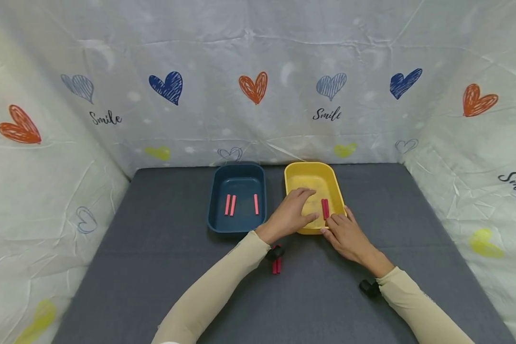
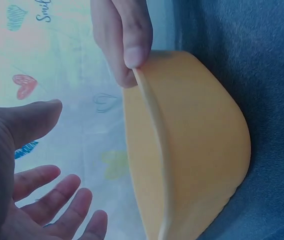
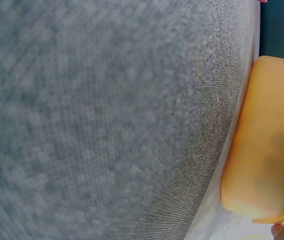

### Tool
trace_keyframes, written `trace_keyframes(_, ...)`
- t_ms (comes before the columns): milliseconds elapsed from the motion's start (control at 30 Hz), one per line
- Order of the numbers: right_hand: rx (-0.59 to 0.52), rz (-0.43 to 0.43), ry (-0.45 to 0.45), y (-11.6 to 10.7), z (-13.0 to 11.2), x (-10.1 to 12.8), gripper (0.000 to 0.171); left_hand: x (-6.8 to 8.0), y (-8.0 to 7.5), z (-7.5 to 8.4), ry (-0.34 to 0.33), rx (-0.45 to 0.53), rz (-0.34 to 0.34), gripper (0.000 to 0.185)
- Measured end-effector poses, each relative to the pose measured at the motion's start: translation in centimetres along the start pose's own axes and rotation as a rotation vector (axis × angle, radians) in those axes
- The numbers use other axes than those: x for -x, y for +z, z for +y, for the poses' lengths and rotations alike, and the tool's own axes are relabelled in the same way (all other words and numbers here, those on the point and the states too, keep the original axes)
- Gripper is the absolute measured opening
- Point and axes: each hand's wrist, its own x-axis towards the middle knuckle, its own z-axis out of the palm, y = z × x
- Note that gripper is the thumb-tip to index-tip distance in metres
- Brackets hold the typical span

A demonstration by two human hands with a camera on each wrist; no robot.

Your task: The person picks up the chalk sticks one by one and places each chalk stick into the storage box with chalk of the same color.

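Left hand: we see the left hand [image 1: 293,213] stretched over the near left part of the yellow tray [image 1: 296,177], fingers straight and spread, palm down, gripping nothing. In the left wrist view the same hand [image 2: 29,185] shows an open palm with fingers apart, beside the tray's outer wall [image 2: 202,150].

Right hand: we see the right hand [image 1: 347,232] at the tray's near right corner, a fingertip curled over the rim; the wrist view shows that finger [image 2: 132,35] hooked on the edge. We cannot tell how its other fingers lie.

Red sticks in yellow tray: we see two red sticks [image 1: 325,209] lying side by side and touching, just ahead of the right hand and just right of the left fingertips.

Yellow tray: it sits on the grey table mat [image 1: 155,248], just right of the blue tray [image 1: 218,191], the two close but apart.

Blue tray: we count three pink sticks [image 1: 230,204] inside, two close together on the left, one apart on the right.

Sticks on mat: two more red sticks [image 1: 276,265] lie under the left wrist, near its dark wrist mount.

Backdrop: a white cloth with hearts [image 1: 253,87] walls the table on three sides.
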Motion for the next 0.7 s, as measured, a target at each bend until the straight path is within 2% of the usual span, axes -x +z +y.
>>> trace_keyframes(333,0.009,0.013,-0.005,0.1,0.0,0.0,0.02,3.1,-0.7,0.1,0.067,-0.013,0.057,0.063)
trace_keyframes(700,0.012,-0.003,0.005,-0.2,-0.2,0.0,0.021,5.8,-1.0,-0.9,0.087,-0.011,0.086,0.062)
